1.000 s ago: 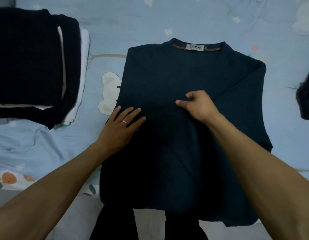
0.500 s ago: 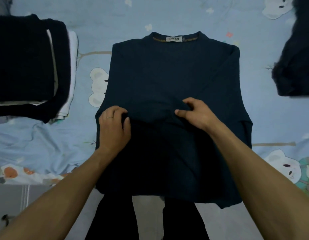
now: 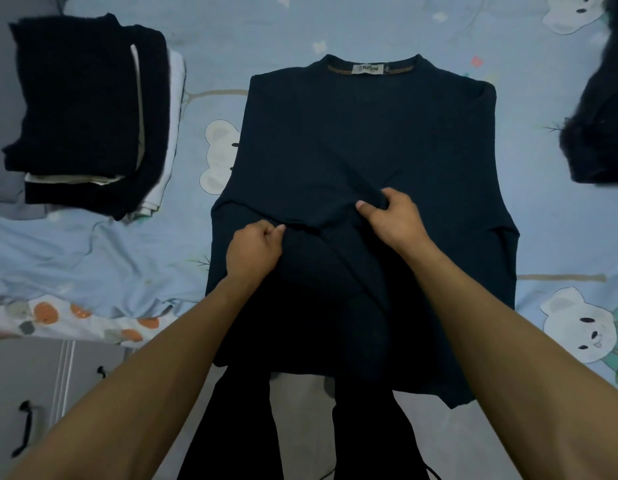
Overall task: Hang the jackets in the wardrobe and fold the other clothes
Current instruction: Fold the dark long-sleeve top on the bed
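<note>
A dark navy sweater [image 3: 366, 140] is lying flat on the light blue bedsheet [image 3: 92, 258], collar and label pointing away from the person, sleeves already tucked in across the body so the outline is reading as a rough rectangle. The left hand [image 3: 253, 249] is curling its fingers into the cloth near the middle and pinching a ridge of it, while the right hand [image 3: 392, 220] is gripping a bunched fold just beside it, thumb pressing against the gathered fabric. Both hands are sitting close together at about the garment's mid-line, so the crosswise fold is probably the step in hand. The risk I am seeing is that the grips are taking only the top layer: lifting from there would likely be dragging the tucked sleeves loose and skewing the fold. The hem is also hanging off the bed's edge, which may be pulling the lower half crooked. A stack of folded clothes [image 3: 85, 112] is waiting at the left, and another dark garment [image 3: 602, 116] is lying at the right
</note>
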`<control>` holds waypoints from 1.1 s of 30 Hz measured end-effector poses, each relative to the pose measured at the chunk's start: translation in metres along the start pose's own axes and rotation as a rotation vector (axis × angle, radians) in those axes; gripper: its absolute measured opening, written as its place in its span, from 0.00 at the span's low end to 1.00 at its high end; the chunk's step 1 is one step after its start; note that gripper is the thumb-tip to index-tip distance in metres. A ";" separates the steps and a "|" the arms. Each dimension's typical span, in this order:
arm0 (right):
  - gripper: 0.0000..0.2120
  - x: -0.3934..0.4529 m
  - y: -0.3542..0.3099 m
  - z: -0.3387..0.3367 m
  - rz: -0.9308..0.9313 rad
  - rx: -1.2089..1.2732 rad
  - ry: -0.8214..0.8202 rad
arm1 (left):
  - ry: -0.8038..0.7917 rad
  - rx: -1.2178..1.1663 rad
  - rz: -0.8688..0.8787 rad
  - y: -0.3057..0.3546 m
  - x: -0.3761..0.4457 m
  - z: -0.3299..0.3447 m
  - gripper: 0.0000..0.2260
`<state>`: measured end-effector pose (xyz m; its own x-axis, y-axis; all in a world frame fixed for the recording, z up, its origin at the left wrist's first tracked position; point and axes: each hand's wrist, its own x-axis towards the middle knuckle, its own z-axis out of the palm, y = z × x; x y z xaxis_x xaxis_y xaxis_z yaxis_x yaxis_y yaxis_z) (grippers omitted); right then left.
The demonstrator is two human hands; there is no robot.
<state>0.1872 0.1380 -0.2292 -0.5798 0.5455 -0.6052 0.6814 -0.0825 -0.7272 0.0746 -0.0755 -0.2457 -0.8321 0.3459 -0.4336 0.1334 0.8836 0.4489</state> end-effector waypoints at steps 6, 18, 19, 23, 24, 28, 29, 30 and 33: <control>0.25 -0.005 0.014 -0.019 0.180 -0.172 0.095 | -0.302 -1.148 -0.360 0.037 0.001 -0.001 0.07; 0.07 -0.035 0.043 -0.076 0.177 -0.285 -0.199 | -0.318 -1.041 -0.540 0.090 -0.027 0.035 0.24; 0.08 -0.037 0.046 -0.079 0.167 -0.214 -0.170 | -0.255 -1.113 -0.545 0.091 -0.027 0.037 0.21; 0.09 -0.064 0.072 -0.101 0.178 -0.083 -0.206 | -0.281 -1.308 -0.527 0.095 -0.051 0.046 0.19; 0.08 -0.070 0.079 -0.104 0.198 -0.088 -0.233 | -0.349 -1.227 -0.541 0.094 -0.059 0.049 0.20; 0.04 -0.092 0.098 -0.112 0.209 0.173 -0.084 | -0.393 -1.098 -0.643 0.097 -0.083 0.061 0.26; 0.05 -0.097 0.101 -0.116 0.213 0.266 -0.030 | -0.370 -1.142 -0.639 0.100 -0.084 0.061 0.25; 0.07 -0.101 0.104 -0.119 0.223 0.320 0.004 | -0.354 -1.196 -0.625 0.103 -0.086 0.061 0.23; 0.12 -0.108 0.116 -0.116 0.260 0.277 0.031 | -0.332 -1.155 -0.631 0.104 -0.091 0.059 0.18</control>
<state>0.3807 0.1663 -0.2106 -0.3869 0.5011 -0.7741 0.6551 -0.4414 -0.6132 0.1963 0.0040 -0.2056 -0.3930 0.1885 -0.9000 -0.8795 0.2085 0.4278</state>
